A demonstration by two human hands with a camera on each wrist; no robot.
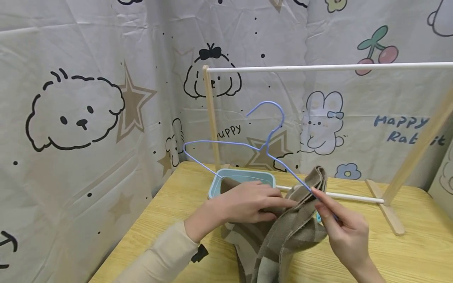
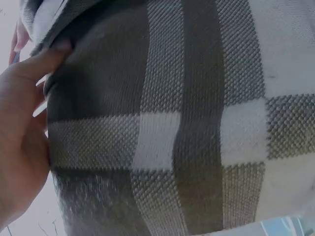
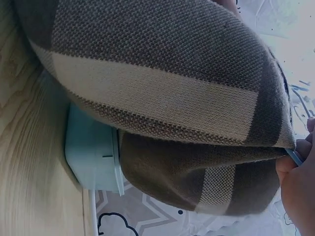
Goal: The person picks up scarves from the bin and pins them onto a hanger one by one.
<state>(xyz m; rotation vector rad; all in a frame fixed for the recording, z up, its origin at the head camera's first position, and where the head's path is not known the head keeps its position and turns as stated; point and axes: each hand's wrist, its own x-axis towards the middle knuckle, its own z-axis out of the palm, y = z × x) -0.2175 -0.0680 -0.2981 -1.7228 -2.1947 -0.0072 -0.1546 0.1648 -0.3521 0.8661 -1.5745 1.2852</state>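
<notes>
While the right hand (image 1: 348, 230) pinches one arm of the blue hanger (image 1: 267, 146), the head view shows the plaid cloth (image 1: 283, 239) between both hands, hanging below the grips; the blue basin (image 1: 247, 173) is just beyond the left hand (image 1: 244, 202). In the left wrist view, the left hand holds the cloth's edge between thumb and fingers. In the right wrist view, the cloth's folded edge reaches the right fingertips.
</notes>
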